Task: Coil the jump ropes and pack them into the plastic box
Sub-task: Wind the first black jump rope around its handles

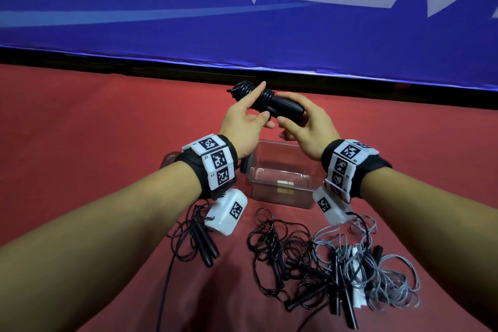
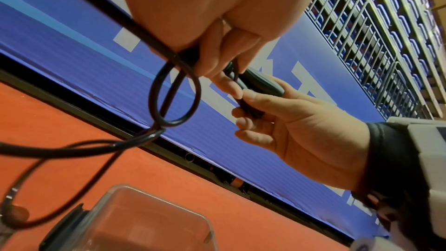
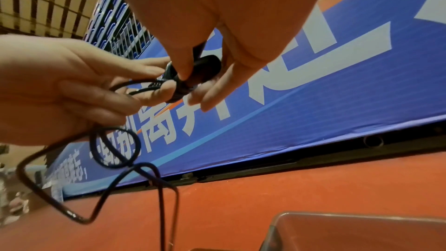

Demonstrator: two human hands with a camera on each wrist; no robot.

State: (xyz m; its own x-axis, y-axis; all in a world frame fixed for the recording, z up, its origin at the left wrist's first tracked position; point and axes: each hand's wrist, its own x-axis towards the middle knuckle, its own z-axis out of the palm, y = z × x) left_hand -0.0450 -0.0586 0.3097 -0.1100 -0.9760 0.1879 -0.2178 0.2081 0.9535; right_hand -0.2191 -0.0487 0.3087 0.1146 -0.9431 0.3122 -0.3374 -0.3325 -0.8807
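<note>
The right hand (image 1: 310, 127) curled round the handle end of a black jump rope (image 1: 265, 101) whose cord was wound about its handles. The left hand (image 1: 244, 122) pinched the bundle's other end, forefinger laid along the coils. Both held it above the far edge of the clear plastic box (image 1: 280, 170). Loose jump ropes (image 1: 323, 261) lay tangled on the near side of the box.

In the left wrist view, the left hand (image 2: 193, 12) and the right hand (image 2: 301, 127) both pinch a black jump rope (image 2: 253, 83) by its handles, its cord looping below them over the red surface (image 2: 60, 121). A clear plastic box (image 2: 154, 217) sits underneath, before a blue banner (image 2: 241, 140).
</note>
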